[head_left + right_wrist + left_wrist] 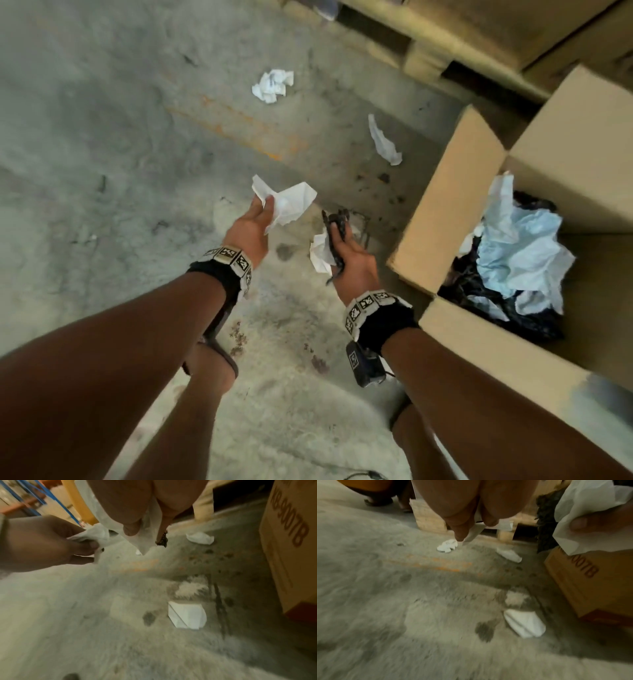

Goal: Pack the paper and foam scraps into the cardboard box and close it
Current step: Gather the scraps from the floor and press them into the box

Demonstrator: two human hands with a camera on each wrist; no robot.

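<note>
My left hand (255,222) pinches a crumpled white paper (291,202) above the concrete floor. To its right, my right hand (352,260) grips a dark foam scrap (337,233) together with a white paper piece (590,513). The open cardboard box (455,205) stands at the right with its flaps up. It holds pale blue paper (520,253) on dark foam. Loose on the floor lie a crumpled paper ball (274,85), a twisted paper strip (383,140) and a flat folded paper (187,615).
A wooden pallet (428,41) with brown cartons (582,34) runs along the far right. My sandalled foot (212,356) stands on the stained floor below my arms. The box side carries red print (291,520).
</note>
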